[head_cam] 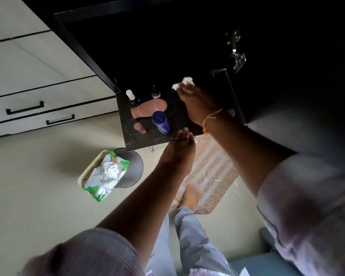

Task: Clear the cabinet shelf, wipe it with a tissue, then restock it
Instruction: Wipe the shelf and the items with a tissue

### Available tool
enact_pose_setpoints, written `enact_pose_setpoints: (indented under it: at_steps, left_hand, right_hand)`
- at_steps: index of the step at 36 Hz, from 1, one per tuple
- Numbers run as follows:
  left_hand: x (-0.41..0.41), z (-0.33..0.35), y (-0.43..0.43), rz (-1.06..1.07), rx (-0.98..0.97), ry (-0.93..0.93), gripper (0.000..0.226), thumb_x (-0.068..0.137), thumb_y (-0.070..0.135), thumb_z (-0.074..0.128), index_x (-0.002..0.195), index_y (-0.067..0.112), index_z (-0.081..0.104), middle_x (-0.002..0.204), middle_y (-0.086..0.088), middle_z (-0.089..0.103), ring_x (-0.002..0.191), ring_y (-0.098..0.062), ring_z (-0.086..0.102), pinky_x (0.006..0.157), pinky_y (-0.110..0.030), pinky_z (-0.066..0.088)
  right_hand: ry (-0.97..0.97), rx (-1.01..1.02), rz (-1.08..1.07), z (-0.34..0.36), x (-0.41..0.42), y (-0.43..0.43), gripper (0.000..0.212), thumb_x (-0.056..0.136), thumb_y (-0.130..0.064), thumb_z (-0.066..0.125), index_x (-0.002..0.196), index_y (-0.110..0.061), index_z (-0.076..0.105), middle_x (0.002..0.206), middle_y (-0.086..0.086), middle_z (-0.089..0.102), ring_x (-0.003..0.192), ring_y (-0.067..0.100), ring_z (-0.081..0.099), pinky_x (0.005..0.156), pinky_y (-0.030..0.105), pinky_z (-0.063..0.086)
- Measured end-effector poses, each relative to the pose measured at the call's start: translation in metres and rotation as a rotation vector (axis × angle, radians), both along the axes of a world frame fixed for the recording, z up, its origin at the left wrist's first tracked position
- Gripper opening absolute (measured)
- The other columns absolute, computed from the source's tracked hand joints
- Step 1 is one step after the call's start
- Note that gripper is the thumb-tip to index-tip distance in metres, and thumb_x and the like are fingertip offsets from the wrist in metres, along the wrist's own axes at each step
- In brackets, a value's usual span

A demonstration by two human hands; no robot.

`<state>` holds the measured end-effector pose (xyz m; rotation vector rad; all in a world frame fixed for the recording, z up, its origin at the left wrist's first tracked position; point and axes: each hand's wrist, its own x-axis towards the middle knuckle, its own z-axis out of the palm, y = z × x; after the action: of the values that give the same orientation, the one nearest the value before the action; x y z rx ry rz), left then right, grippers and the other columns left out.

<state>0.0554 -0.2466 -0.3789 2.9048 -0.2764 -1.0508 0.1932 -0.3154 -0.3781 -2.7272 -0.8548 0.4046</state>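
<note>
My right hand (195,102) is shut on a crumpled white tissue (184,82) at the dark mouth of the cabinet, just above the black speckled counter (139,140). My left hand (180,144) hovers flat at the counter's front edge, holding nothing. On the counter lie a peach bottle (149,109) and a blue bottle (161,122), both on their sides. A small orange tube (139,128), a white-capped bottle (130,95) and a small dark bottle (154,93) are beside them. The cabinet interior is too dark to see.
A tissue pack (106,174) rests on a yellow basket and a dark bin (131,170) on the floor below the counter. Pale drawers (32,92) are at the left. A striped mat (209,172) lies by my feet. A metal hinge (236,50) shows on the cabinet's right.
</note>
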Motion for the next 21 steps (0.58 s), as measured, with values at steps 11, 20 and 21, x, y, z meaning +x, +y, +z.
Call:
enact_pose_setpoints:
  at_steps: [11, 20, 21]
  left_hand:
    - [-0.002, 0.007, 0.002, -0.006, -0.022, -0.033, 0.086, 0.089, 0.018, 0.062, 0.151, -0.005, 0.006, 0.159, -0.026, 0.003, 0.148, -0.038, 0.009, 0.121, -0.045, 0.015]
    - [-0.001, 0.013, 0.005, 0.030, -0.073, -0.045, 0.080, 0.091, 0.006, 0.051, 0.153, -0.003, 0.001, 0.160, -0.021, -0.004, 0.149, -0.034, 0.004, 0.122, -0.041, 0.014]
    - [-0.001, 0.013, 0.005, 0.032, -0.074, -0.045, 0.080, 0.091, 0.006, 0.052, 0.153, -0.003, 0.001, 0.160, -0.021, -0.005, 0.149, -0.034, 0.003, 0.122, -0.041, 0.013]
  right_hand:
    - [0.093, 0.053, 0.047, 0.005, -0.022, -0.027, 0.051, 0.097, 0.001, 0.035, 0.147, -0.007, 0.038, 0.156, 0.010, 0.032, 0.147, 0.026, 0.024, 0.122, 0.033, 0.013]
    - [0.082, 0.061, 0.073, 0.009, -0.084, -0.080, 0.073, 0.077, 0.020, 0.044, 0.142, -0.013, 0.048, 0.150, -0.002, 0.044, 0.141, 0.020, 0.037, 0.112, 0.034, 0.037]
    - [0.073, 0.053, 0.080, 0.007, -0.081, -0.078, 0.073, 0.078, 0.019, 0.043, 0.143, -0.014, 0.047, 0.150, -0.002, 0.044, 0.141, 0.020, 0.037, 0.113, 0.034, 0.036]
